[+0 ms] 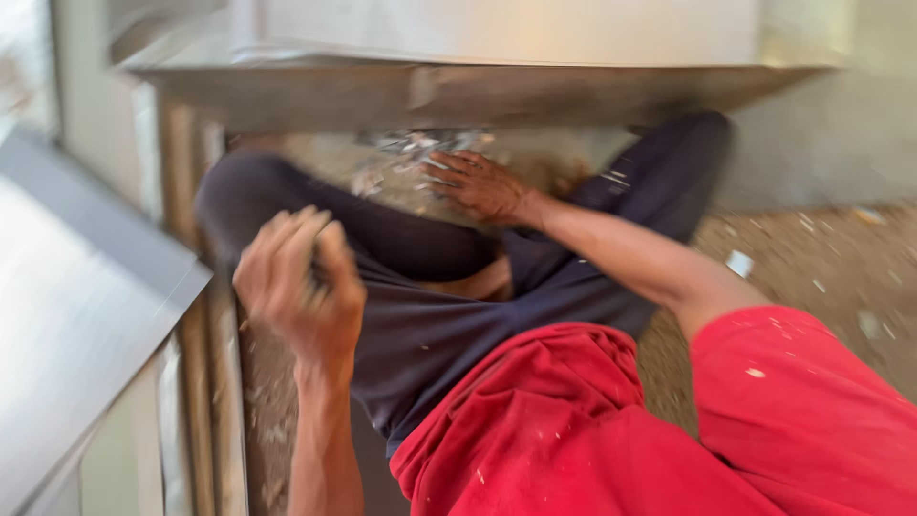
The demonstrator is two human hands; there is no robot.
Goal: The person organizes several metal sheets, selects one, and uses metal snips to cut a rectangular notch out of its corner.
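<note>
- Head view: the right hand [480,186] reaches forward and down to a heap of shiny metal scraps [413,145] on the floor, just below the edge of a sheet-metal panel [497,91].
- Its fingers [449,172] are spread and lie flat, tips touching the near-right edge of the scraps; the heap lies ahead and to the left of them. They grip nothing that I can make out.
- The left hand [298,282] is raised nearer the camera, well apart from the scraps, fingers curled into a loose fist; blur hides whether it holds something.
- The scraps look thin, crumpled, silvery, spread roughly left to right.
</note>
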